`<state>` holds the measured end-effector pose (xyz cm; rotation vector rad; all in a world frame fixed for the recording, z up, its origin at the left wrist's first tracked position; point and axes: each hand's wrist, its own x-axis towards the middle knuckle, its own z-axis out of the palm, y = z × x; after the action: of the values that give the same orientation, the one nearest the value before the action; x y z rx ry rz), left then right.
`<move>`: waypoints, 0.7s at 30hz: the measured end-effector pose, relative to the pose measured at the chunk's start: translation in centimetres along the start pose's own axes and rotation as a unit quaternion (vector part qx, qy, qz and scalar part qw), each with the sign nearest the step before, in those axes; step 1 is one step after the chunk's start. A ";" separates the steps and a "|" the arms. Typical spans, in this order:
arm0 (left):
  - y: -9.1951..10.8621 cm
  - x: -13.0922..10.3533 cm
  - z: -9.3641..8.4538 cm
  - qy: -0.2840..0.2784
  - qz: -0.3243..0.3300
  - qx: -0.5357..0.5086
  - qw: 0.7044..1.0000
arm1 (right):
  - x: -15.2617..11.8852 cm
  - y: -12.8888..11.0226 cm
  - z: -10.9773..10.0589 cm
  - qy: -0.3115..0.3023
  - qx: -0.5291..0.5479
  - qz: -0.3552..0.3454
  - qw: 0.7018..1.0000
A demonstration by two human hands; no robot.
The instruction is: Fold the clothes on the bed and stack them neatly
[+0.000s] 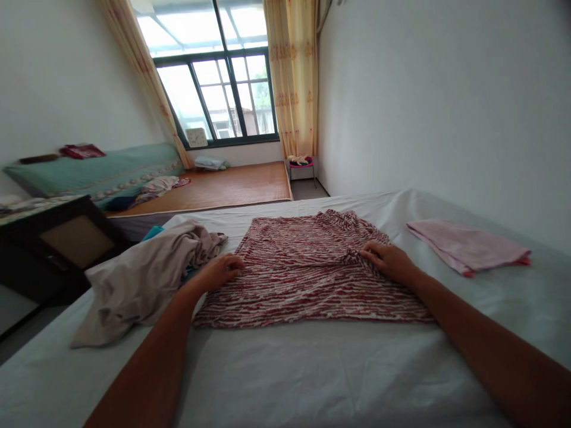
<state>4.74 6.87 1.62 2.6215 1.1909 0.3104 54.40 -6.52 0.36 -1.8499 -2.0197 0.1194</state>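
A red-and-white streaked garment (307, 291) lies spread on the white-covered bed (339, 374) in front of me. Its upper right part is bunched up, and a crease runs across its middle. My left hand (222, 271) is at the garment's left edge, its fingers curled closed on the fabric. On the other side, my right hand (392, 263) pinches a gathered fold near the right edge. The fingertips of both hands are partly hidden by the cloth and the hands themselves.
A crumpled beige cloth (138, 285) lies left of my left forearm, with a teal piece (153, 233) under it. To the right rests a folded pink cloth (468, 245). Beyond are a dark cabinet (27, 249), a second bed with a brown mat (241, 184), and a small stool (302, 166).
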 end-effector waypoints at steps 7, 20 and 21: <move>0.0 0.3 2.3 0.114 -0.040 0.058 0.991 | 0.0 0.2 0.3 -0.040 -0.142 0.093 0.985; -0.2 0.2 3.4 0.165 -0.063 0.068 0.982 | 11.1 5.6 -1.9 -0.038 -0.062 0.086 0.994; -0.2 0.1 3.4 0.170 -0.062 0.065 0.981 | 12.4 6.1 -1.2 -0.033 -0.049 0.113 0.992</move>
<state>5.70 6.62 -1.68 2.6597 1.5219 0.7007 59.96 6.05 2.39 -2.1607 -1.8824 0.1492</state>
